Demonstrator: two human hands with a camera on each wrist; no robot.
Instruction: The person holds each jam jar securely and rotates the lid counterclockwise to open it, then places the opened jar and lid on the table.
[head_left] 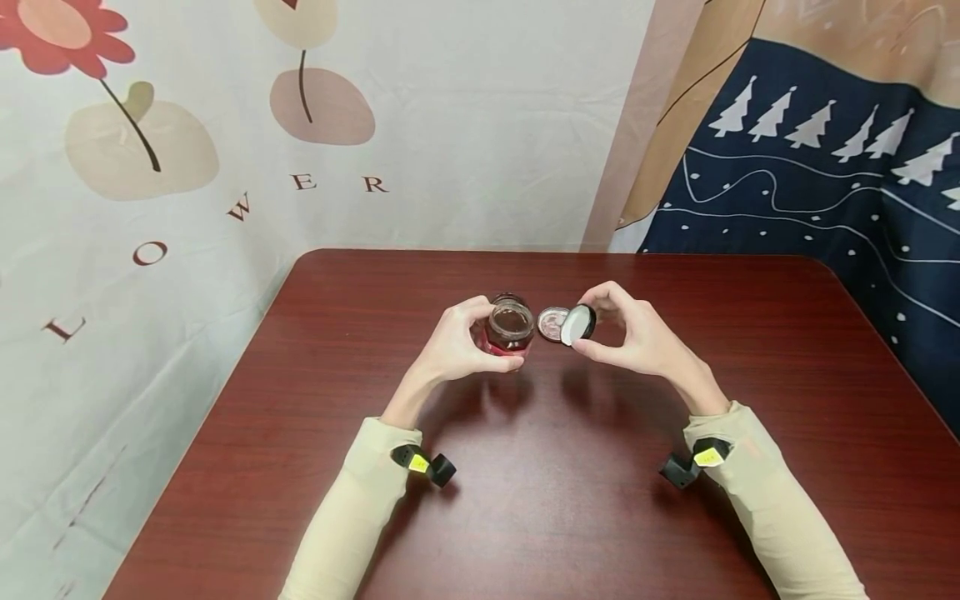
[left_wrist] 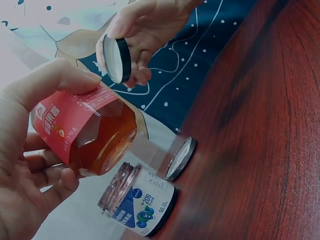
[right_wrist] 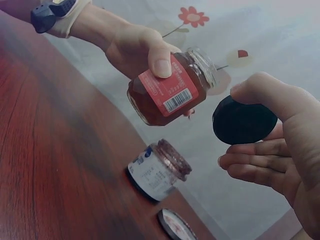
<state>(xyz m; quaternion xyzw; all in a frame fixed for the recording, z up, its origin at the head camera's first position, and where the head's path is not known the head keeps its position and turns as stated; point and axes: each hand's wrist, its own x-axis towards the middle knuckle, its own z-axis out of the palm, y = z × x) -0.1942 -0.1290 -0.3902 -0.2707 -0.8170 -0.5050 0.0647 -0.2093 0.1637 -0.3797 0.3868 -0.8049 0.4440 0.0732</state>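
The left hand (head_left: 467,340) grips a red-labelled glass jar (left_wrist: 82,127) of amber contents, held above the table with its mouth uncovered. Between thumb and fingers, the right hand (head_left: 637,333) pinches a black lid (right_wrist: 245,121), its pale inner side (head_left: 577,325) facing the jar. Below the held jar, a second jar (left_wrist: 142,202) with a white and blue blueberry label stands uncovered on the table. Beside it a stained lid (head_left: 552,323) lies with its inner side up. In the head view the held jar mostly hides the blueberry jar.
The dark red wooden table (head_left: 540,500) spreads around both hands. Behind its far edge hangs a pale cloth (head_left: 480,125) with flower prints, and a navy cloth (head_left: 787,192) with white trees hangs at the right. Each wrist wears a small black camera (head_left: 441,470).
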